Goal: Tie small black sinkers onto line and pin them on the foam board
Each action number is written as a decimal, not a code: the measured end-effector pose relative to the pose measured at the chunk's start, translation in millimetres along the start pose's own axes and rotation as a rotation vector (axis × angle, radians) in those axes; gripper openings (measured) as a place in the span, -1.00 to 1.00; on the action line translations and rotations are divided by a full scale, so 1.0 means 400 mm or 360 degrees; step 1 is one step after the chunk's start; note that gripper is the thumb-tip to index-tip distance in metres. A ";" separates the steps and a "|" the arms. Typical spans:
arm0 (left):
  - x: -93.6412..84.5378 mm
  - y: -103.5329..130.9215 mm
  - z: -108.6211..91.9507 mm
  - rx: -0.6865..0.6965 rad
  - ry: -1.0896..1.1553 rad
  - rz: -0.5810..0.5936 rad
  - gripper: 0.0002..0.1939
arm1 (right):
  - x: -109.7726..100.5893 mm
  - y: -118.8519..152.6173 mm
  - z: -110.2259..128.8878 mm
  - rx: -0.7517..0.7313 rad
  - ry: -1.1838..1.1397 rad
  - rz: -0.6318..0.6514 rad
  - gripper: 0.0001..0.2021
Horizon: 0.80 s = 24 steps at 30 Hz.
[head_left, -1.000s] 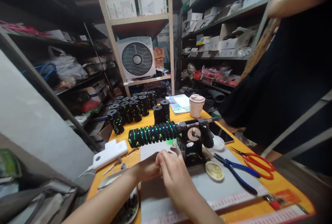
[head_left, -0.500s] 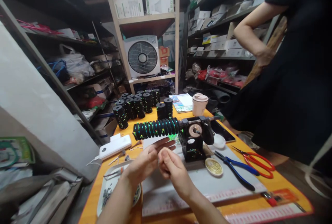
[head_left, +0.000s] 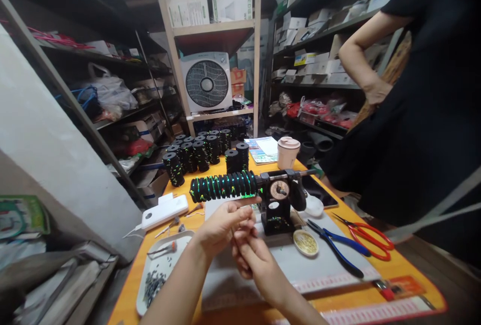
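My left hand (head_left: 227, 224) and my right hand (head_left: 253, 255) meet in front of a small black winding device (head_left: 277, 212). On the left hand one finger stretches out while the thumb and other fingers pinch together. My right hand's fingers are curled in against the left fingertips. Whatever they hold is too small or hidden to make out. Just above the hands, a black foam spool (head_left: 223, 185) wound with black, green and blue line sits sideways on the device's shaft. A small dish of tiny gold pieces (head_left: 305, 242) lies right of my right hand.
Blue-handled pliers (head_left: 338, 247) and red-handled scissors (head_left: 370, 240) lie at the right. A white tray with small dark pieces (head_left: 155, 285) is at the left, below a white power bank (head_left: 164, 213). Several black spools (head_left: 200, 154) and a cup (head_left: 288, 153) stand behind. A person (head_left: 424, 99) stands at right.
My hands have shifted slightly right and lower. The left fingers, spread flat before, are now bent in against the right hand. The view has turned a little.
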State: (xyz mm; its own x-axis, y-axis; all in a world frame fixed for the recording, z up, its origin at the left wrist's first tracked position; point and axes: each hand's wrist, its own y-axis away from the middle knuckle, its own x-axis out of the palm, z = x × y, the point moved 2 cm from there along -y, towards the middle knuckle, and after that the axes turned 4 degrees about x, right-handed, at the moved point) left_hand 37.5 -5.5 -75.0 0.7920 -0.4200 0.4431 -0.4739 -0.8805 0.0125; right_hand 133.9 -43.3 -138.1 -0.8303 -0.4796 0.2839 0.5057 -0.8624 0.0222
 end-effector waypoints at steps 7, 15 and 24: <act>0.032 0.005 0.032 0.0146 0.0209 -0.0051 -0.69 | -0.089 0.101 0.033 0.0099 0.0363 0.0022 -0.63; 0.047 0.030 0.071 0.0268 0.0252 -0.0073 -0.64 | -0.189 0.167 0.075 -0.0018 0.0706 -0.0458 -0.59; 0.016 0.033 0.092 0.0284 0.0159 -0.0077 -0.64 | -0.209 0.156 0.050 0.0023 0.0703 -0.0507 -0.54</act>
State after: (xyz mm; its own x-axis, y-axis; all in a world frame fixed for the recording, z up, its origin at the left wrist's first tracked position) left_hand 50.4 -27.8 -105.2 0.7660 -0.3601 0.5326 -0.3535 -0.9278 -0.1189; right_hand 239.8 -53.8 -141.4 -0.9608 -0.2198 -0.1687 0.2134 -0.9754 0.0553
